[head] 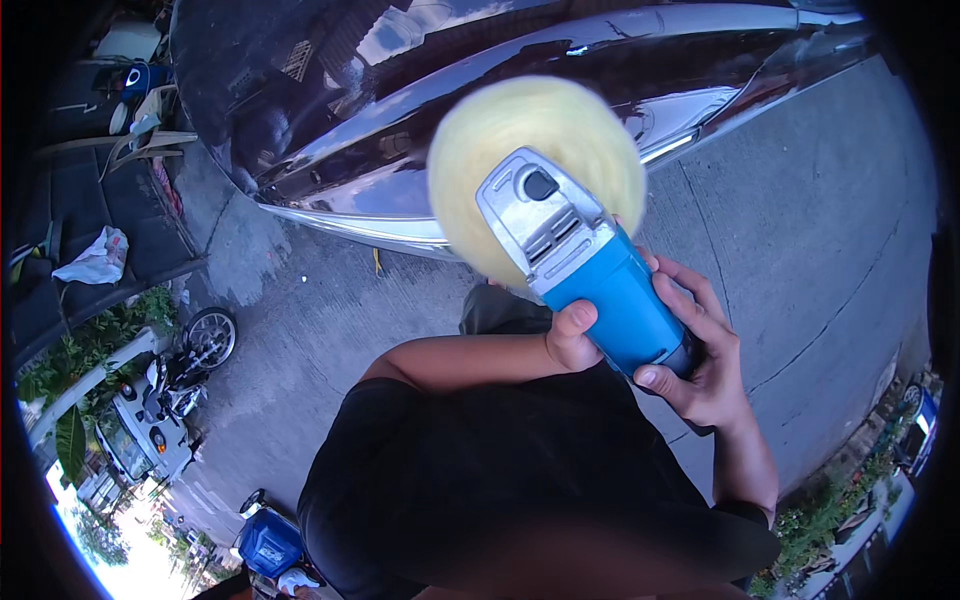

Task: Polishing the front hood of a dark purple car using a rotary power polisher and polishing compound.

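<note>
Both hands hold a blue power polisher (619, 292) with a silver metal gear head. My left hand (576, 337) is around the body's left side just behind the metal head, thumb on top and fingers hidden underneath. Around the dark rear end of the tool is my right hand (697, 360), its thumb and fingers on either side. A round, pale yellow buffing pad (525, 112) sits under the head, its surface blurred. Behind the pad lies the glossy dark body panel of a car (360, 161); whether the pad touches it cannot be told.
Concrete pavement (300, 330) surrounds my feet. Leftward are a dark covered surface with a plastic bag (97, 259), a wooden chair (150, 142) and a parked motorcycle (180, 375). A blue bin-like container (270, 540) stands at the lower left. Plants (802, 532) edge the lower right.
</note>
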Demonstrator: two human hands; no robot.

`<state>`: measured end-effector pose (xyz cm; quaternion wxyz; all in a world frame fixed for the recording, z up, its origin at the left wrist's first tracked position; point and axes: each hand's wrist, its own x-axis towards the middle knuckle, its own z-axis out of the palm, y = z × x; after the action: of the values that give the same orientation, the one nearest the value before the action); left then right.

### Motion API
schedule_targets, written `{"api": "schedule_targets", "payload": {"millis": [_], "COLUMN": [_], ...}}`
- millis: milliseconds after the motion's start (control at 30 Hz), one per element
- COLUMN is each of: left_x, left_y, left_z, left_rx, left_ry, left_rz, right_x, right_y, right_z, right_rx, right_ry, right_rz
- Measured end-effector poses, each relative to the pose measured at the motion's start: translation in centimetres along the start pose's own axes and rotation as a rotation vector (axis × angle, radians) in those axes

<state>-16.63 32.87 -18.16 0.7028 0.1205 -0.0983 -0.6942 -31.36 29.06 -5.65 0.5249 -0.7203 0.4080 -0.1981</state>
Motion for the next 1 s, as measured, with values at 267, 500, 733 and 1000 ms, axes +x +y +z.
{"api": "schedule_targets", "payload": {"millis": [267,500,733,1000], "left_x": [3.3,0.4,-1.0,1.1], "left_y": [-1.9,1.6,4.9,2.1], "left_z": [-0.1,-3.5,-4.5,-2.5], "left_rx": [0.11,0.05,-0.011,0.103], "left_ry": [-0.187,-0.156,-0.089,-0.077], "left_rz": [-0.234,-0.137,-0.031,-0.116], "right_x": [-3.3,-0.4,2.6,0.7], "right_y": [4.1,4.1,3.3,4.6], "right_z": [-0.8,2.3,4.8,1.4], "right_rx": [-0.015,0.076,0.14,0.161], "right_ry": [0.31,0.077,-0.081,-0.007], "right_rz": [-0.083,-0.105,-0.147,-0.146]}}
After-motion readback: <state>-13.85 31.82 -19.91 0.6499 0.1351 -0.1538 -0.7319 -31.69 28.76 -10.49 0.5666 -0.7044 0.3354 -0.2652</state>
